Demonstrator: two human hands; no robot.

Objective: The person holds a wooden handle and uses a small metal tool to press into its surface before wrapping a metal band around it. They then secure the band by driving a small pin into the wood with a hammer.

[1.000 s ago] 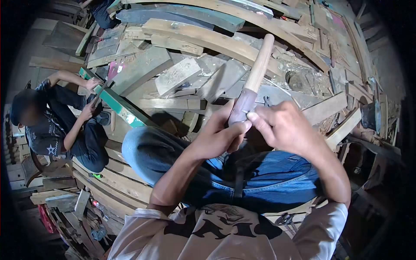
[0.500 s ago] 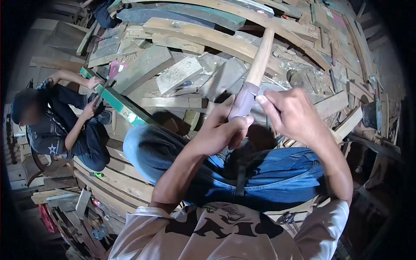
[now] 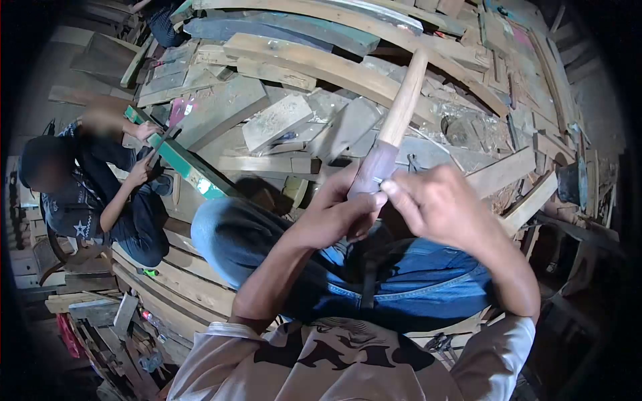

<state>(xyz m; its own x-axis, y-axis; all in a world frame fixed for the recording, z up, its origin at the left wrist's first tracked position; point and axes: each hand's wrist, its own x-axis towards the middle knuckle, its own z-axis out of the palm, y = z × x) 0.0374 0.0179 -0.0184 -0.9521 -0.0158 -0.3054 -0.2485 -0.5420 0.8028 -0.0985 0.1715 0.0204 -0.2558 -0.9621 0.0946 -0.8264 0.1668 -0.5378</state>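
A tapered wooden piece points up and away from me, its near end wrapped in a purplish-grey sleeve. Around the lower part of that sleeve are the fingers of my left hand, thumb on top. My right hand is pinched at the sleeve's right side, close to my left thumb. A small, thin, light-coloured item shows at its fingertips; what it is cannot be made out. The near end of the piece is hidden by my hands.
At the left a seated co-worker holds a tool against a green board. Long planks and wood scraps lie beyond my hands. Wooden slats run at lower left, near a green-handled item.
My right hand has moved down and slightly left along the sleeve, nearer my left thumb. The wooden piece sits slightly lower. The co-worker's hands have shifted a little.
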